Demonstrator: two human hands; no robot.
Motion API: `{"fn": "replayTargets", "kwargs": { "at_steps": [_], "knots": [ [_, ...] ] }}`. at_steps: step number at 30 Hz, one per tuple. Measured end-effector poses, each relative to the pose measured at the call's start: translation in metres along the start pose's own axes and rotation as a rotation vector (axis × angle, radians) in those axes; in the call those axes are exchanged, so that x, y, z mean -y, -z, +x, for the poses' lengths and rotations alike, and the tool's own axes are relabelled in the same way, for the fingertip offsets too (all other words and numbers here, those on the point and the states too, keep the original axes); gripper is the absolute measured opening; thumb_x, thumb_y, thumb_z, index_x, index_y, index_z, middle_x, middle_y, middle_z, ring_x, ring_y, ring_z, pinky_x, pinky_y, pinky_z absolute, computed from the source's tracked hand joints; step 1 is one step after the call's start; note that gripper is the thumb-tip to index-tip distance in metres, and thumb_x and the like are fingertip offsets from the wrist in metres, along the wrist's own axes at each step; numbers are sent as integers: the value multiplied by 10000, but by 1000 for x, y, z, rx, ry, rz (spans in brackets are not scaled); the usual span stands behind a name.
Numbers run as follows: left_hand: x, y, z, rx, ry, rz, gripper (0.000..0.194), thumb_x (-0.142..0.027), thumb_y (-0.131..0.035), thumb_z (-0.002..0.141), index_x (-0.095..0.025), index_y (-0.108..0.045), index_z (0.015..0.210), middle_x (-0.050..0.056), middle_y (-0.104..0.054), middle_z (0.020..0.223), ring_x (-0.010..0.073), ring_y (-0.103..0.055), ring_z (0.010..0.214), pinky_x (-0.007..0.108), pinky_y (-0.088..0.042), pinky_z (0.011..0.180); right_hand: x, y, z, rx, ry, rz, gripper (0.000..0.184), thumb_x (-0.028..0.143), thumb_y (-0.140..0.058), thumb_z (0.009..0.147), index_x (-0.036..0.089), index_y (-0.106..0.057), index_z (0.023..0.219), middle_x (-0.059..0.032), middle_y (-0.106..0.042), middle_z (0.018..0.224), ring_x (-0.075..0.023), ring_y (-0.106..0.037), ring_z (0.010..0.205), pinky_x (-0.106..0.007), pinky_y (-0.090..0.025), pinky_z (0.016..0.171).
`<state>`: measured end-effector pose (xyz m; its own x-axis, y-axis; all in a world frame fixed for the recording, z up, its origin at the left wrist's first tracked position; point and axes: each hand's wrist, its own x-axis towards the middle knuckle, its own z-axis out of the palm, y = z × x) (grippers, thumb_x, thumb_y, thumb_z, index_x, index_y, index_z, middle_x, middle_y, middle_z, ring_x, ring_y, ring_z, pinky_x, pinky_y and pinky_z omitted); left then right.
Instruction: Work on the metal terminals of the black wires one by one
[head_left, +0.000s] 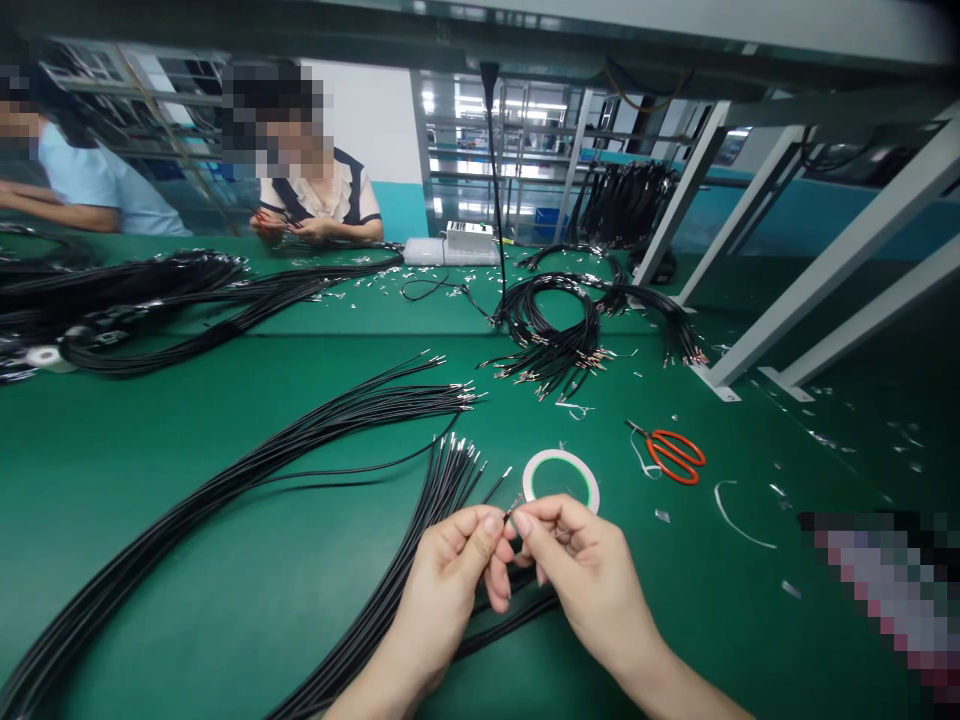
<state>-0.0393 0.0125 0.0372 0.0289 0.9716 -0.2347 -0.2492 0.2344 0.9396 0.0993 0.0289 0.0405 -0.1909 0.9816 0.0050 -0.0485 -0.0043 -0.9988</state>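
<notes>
My left hand pinches a thin black cable close to its stripped end, thumb against forefinger. Fingertips of my right hand meet the left ones at that same cable end and are closed on it; the exact grip is partly hidden. Just beyond the hands lies a white tape roll with a green inner ring. A bundle of black cables with pale tips runs under my left forearm. More cable lengths pass beneath my right hand.
Another long cable bundle curves across the left. Orange-handled scissors lie right of the tape roll. A coiled cable bundle sits farther back, near white metal legs. Clear scraps dot the green table. Two people work across it.
</notes>
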Motion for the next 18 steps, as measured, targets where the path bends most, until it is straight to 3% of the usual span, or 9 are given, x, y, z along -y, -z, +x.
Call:
{"fn": "replayTargets", "kwargs": {
  "at_steps": [7, 12, 18],
  "knots": [
    [-1, 2, 1, 0, 25, 46, 351, -445, -631, 851, -134, -615, 688, -61, -502, 414, 30, -359, 338, 133, -273, 373, 1, 2, 4, 12, -56, 49, 214, 356, -660, 865, 148, -674, 817, -3, -647, 637, -109, -587, 543, -201, -437, 494],
    [-3, 2, 3, -27, 24, 22, 268, -374, -740, 772, -129, -643, 820, -23, -627, 503, 58, -515, 400, 140, -402, 430, -1, 2, 7, -40, -86, 30, 255, 388, -691, 829, 138, -664, 786, 14, -605, 587, -107, -576, 520, -197, -425, 479],
    [-3, -1, 6, -135, -4, 26, 303, -372, -781, 715, -109, -654, 795, 33, -707, 556, 119, -641, 478, 192, -525, 502, -3, -2, 6, -53, -68, -13, 281, 403, -690, 821, 129, -663, 767, 28, -573, 551, -72, -469, 451, -189, -387, 442]
  ]
}}
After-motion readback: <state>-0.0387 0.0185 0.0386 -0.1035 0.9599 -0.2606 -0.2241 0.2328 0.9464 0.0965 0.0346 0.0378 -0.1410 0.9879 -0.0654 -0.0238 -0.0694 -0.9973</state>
